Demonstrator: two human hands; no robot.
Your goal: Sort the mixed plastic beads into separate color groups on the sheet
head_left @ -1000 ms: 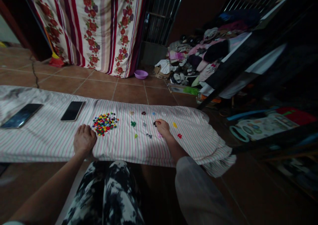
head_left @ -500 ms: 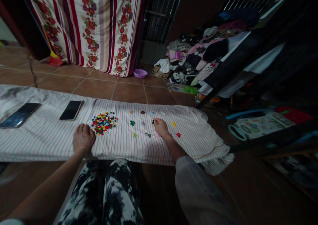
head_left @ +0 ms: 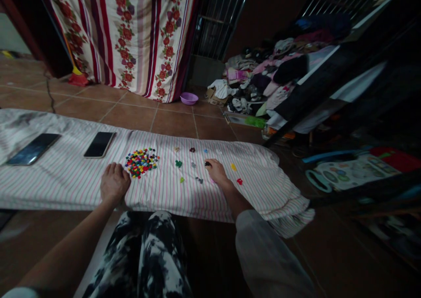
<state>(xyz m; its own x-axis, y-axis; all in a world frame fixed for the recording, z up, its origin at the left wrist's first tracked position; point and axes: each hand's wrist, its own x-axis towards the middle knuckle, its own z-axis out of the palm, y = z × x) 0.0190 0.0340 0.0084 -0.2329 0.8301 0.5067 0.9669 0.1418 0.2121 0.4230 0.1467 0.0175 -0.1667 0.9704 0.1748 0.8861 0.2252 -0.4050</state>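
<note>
Right hand (head_left: 217,171) met black pieces (head_left: 208,163); grip and axis unreadable. Yellow clump (head_left: 233,167) slanted far-left to near-right. Left hand (head_left: 115,182) lay palm-down, grasp hidden.

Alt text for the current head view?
A person's right hand reaches black pieces among small colour-sorted groups on a striped cloth; the left hand rests beside a mixed-colour heap. Two dark-screened devices lie farther left.

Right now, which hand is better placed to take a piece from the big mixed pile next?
Probably the left hand: it rests on the striped cloth, right beside the colourful pile. The right hand is farther off, at the small black pieces.
</note>
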